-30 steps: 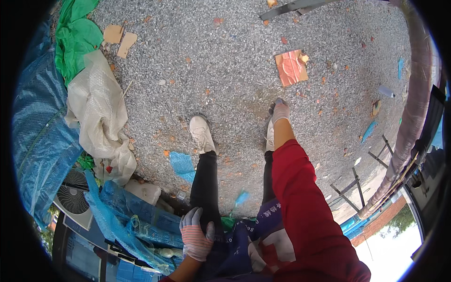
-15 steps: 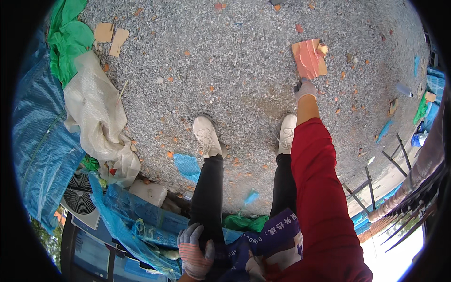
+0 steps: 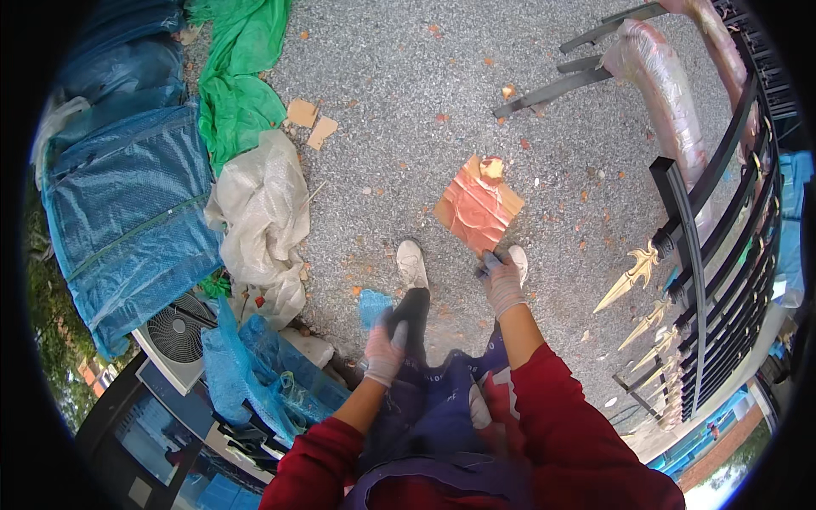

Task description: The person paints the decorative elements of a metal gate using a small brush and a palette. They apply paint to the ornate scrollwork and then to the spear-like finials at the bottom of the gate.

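Note:
My right hand, in a pale glove with dark fingertips, pinches the near corner of a flat cardboard piece. Creased reddish-pink film covers most of its face, and a small yellowish torn patch shows at the far edge. The piece is lifted in front of my right shoe. Beside my left thigh, my gloved left hand holds nothing, its thumb apart from the fingers. A scrap of blue bubble wrap lies on the ground just beyond that hand.
Black metal fencing with gold spear tips stands close on the right. Left are blue sheeting, green netting, crumpled clear bubble wrap and an air-conditioner unit. Cardboard scraps lie on the grey gravel.
My right hand has drawn the cardboard piece up off the gravel and nearer to me. The left hand has come forward beside my thigh. The view has shifted, bringing more fence in.

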`<state>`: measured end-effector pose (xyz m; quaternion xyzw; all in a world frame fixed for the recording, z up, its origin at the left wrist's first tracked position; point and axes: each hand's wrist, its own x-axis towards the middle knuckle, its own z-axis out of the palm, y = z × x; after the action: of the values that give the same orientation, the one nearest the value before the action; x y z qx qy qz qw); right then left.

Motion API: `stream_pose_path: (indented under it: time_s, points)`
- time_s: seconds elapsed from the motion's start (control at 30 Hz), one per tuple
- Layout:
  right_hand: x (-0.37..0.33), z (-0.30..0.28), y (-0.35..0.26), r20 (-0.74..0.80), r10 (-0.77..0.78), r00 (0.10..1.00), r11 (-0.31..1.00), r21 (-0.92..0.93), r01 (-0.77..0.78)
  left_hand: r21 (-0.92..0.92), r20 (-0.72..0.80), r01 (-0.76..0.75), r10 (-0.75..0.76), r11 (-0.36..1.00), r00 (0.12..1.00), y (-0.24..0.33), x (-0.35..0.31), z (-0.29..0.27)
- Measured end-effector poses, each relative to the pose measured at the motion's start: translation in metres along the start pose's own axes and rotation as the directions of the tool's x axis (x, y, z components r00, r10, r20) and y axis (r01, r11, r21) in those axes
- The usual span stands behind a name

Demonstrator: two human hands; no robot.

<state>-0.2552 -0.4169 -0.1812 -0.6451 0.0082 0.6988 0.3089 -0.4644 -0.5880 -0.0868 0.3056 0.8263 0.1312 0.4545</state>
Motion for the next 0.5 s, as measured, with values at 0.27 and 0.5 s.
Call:
stream_pose_path:
  time_s: [0.27,0.5]
  points:
    - [-0.232,0.081,-0.104,0.306,-0.263,0.915,0.802,-0.458,0.383,-0.862,0.269,0.123,0.237,0.492,0.934,0.199,-0.005,-0.162]
    - [-0.339,0.112,-0.177,0.501,-0.572,0.649,0.137,-0.722,0.678,-0.782,0.089,-0.204,0.429,0.589,0.899,0.242,-0.051,-0.227]
